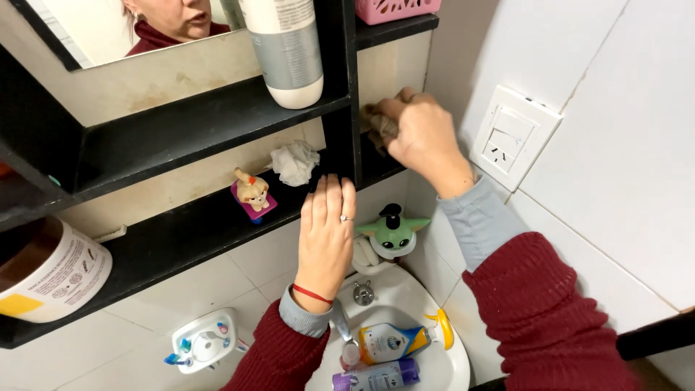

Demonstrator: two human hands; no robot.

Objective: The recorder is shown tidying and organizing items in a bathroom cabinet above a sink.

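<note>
My right hand [418, 134] is shut on a small brownish cloth [378, 124], pressing it against the back wall of the right-hand compartment of a black wall shelf [181, 130]. Flat on the front edge of the lower shelf board rests my left hand [326, 235], fingers together, holding nothing. It wears a ring and a red string at the wrist. A crumpled white tissue [295, 162] and a small dog figurine [252, 192] on a purple base sit on that lower board, just left of my left hand.
A tall white and grey bottle [286, 51] stands on the upper board, a pink basket [394, 9] above right. A large tub [47, 271] lies at left. Below: white sink [434, 362] with bottles, green big-eared soap dispenser [391, 232], toothbrush holder [205, 340], wall socket [510, 136].
</note>
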